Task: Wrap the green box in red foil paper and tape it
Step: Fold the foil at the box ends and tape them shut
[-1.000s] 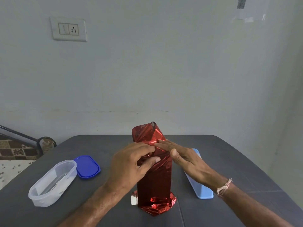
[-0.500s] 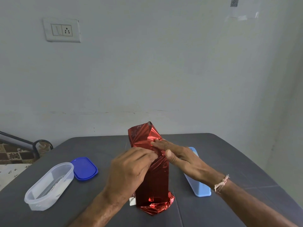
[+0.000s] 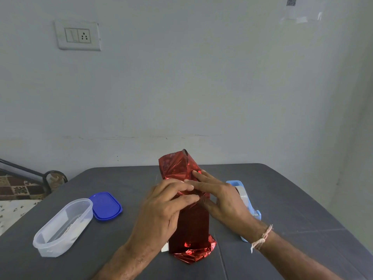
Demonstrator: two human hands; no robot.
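The box stands upright on end near the table's front, fully covered in red foil paper (image 3: pixel 189 225); no green shows. Loose foil sticks up above the box's top and is crumpled around its base. My left hand (image 3: pixel 161 211) comes in from the left and pinches a fold of foil near the top with curled fingers and thumb. My right hand (image 3: pixel 220 197) lies against the right side of the fold, fingers straight and pressing the foil flat. A light blue tape dispenser (image 3: pixel 245 199) lies on the table just right of the box, partly behind my right hand.
A clear plastic container (image 3: pixel 62 227) lies at the left of the dark grey table (image 3: pixel 292 209), its blue lid (image 3: pixel 106 206) beside it. A small white piece (image 3: pixel 165 247) peeks out at the box's left base. A wall stands behind the table.
My left hand has shifted a little right and its thumb and fingers have closed onto the fold. My right fingers have slid further up the foil. The view has shifted slightly.
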